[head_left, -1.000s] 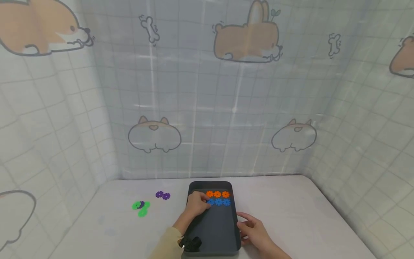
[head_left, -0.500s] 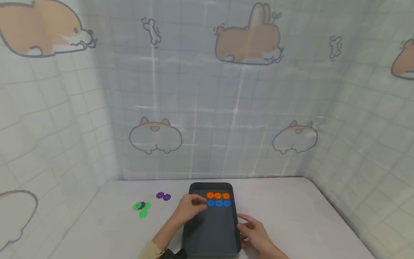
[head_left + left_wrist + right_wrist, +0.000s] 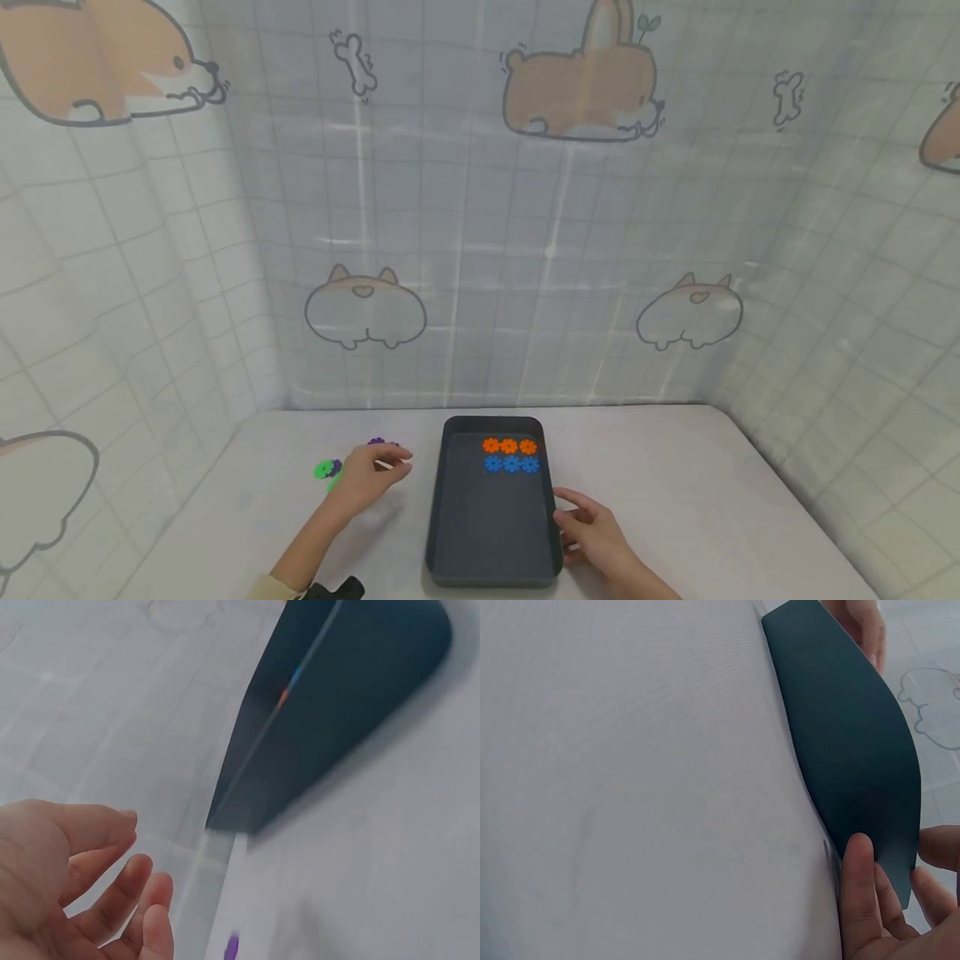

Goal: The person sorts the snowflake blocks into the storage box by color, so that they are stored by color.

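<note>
A dark grey tray (image 3: 491, 533) lies on the white table. Inside, near its far end, a row of orange flower-shaped discs (image 3: 509, 447) sits above a row of blue flower-shaped discs (image 3: 512, 464). My left hand (image 3: 363, 482) hovers left of the tray, fingers loosely bent, nothing between them in the left wrist view. Behind it, partly covered, are purple flower-shaped discs (image 3: 377, 441) and green flower-shaped discs (image 3: 325, 469). My right hand (image 3: 596, 533) rests its fingertips against the outside of the tray's right wall; the right wrist view shows fingers (image 3: 859, 862) touching that wall.
A pale sheet (image 3: 480, 208) printed with a grid and cartoon dogs encloses the table's back and sides. The white tabletop (image 3: 675, 467) spreads on both sides of the tray. A dark device (image 3: 337, 589) is strapped to my left wrist.
My left hand has withdrawn from the blue row inside the tray and moved left over the table, beside the purple and green discs. My right hand stays at the tray's side.
</note>
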{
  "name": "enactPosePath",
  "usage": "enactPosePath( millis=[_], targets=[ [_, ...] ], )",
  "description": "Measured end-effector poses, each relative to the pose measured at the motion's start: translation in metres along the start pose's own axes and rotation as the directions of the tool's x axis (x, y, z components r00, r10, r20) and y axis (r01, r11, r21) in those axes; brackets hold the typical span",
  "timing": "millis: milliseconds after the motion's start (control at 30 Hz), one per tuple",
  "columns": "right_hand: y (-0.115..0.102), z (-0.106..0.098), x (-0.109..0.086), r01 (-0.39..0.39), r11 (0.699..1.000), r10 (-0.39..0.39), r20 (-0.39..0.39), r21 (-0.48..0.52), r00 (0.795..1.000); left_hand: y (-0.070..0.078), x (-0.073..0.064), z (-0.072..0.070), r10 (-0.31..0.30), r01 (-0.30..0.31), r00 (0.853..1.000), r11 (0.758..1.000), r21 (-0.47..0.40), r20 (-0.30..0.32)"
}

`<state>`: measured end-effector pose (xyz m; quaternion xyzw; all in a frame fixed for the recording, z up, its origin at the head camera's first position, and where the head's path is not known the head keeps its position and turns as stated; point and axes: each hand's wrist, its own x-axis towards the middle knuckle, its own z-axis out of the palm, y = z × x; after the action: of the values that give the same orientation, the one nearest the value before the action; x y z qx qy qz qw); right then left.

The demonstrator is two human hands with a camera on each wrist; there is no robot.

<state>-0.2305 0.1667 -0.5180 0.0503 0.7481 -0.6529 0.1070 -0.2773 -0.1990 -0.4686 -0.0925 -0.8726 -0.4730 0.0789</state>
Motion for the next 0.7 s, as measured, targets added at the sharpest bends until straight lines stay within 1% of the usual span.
enactPosePath(
  millis=[133,200,333,367,467,567,633,700],
  targets=[
    [-0.001,0.001,-0.002,-0.003,1.0,0.003,-0.009,0.0,1.0,-0.018,-0.004,-0.023,-0.055,0.056,0.998,0.998,0.039,-0.028],
    [-0.001,0.002,-0.003,-0.003,1.0,0.003,-0.013,0.003,1.0,-0.029,-0.006,-0.033,-0.066,0.068,0.997,0.996,0.056,-0.046],
    [-0.002,0.002,-0.004,-0.003,1.0,0.003,-0.018,0.006,1.0,-0.051,-0.013,-0.053,-0.121,0.125,0.99,0.99,0.059,-0.073],
    [-0.002,0.002,-0.004,-0.002,1.0,0.002,-0.018,0.005,1.0,-0.057,-0.014,-0.057,-0.133,0.139,0.988,0.988,0.071,-0.081],
    [-0.002,0.002,-0.003,0.0,1.0,0.0,-0.016,0.004,1.0,-0.074,-0.018,-0.066,-0.158,0.173,0.98,0.976,0.134,-0.117],
    [-0.002,0.003,-0.002,0.0,1.0,0.0,-0.013,0.007,1.0,-0.087,-0.02,-0.074,-0.154,0.186,0.974,0.961,0.204,-0.165],
    [-0.002,0.003,-0.002,0.001,1.0,-0.001,-0.013,0.009,1.0,-0.094,-0.022,-0.077,-0.156,0.197,0.97,0.954,0.226,-0.185],
    [-0.002,0.003,-0.003,0.001,1.0,-0.001,-0.014,0.008,1.0,-0.1,-0.023,-0.078,-0.17,0.213,0.967,0.949,0.234,-0.191]
  ],
)
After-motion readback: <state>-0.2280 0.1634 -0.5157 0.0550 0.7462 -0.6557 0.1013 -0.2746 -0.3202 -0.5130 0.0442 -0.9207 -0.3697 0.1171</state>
